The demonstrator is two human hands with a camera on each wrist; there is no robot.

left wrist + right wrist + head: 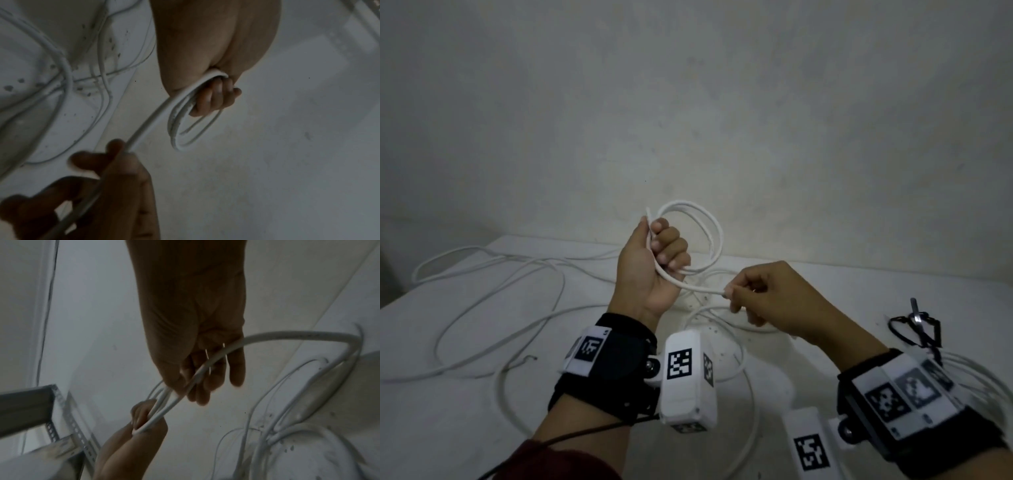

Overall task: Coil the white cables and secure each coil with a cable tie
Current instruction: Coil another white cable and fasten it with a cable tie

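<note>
Nearest the head camera, the right hand (763,294) pinched the white cable (698,289) just beside the left hand (654,263), whose grip clamped the coil (709,233) above the worktop (465,394); both wrist views showed the same holds.

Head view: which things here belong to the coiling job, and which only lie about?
Job:
- cable coil, gripped by left hand
- cable run, pinched by right hand
- loose white cables on table

Lying about:
- black bundle, far right
- metal bracket, right wrist view
</note>
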